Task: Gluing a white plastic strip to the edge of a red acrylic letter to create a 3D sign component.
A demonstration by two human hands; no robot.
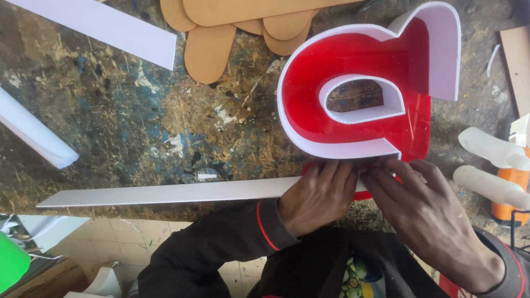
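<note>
On the stained bench [138,127], the red letter form [353,72] with thin white walls looks light, rigid, and brittle-edged. A white strip [165,193] lies alongside; left hand [317,196] and right hand [425,212] pinch its end against the letter's near wall.

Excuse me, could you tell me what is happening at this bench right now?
A person presses both hands, left hand and right hand, against the near edge of a big red letter with white side walls. A long white strip runs from under the left hand along the workbench.
</note>
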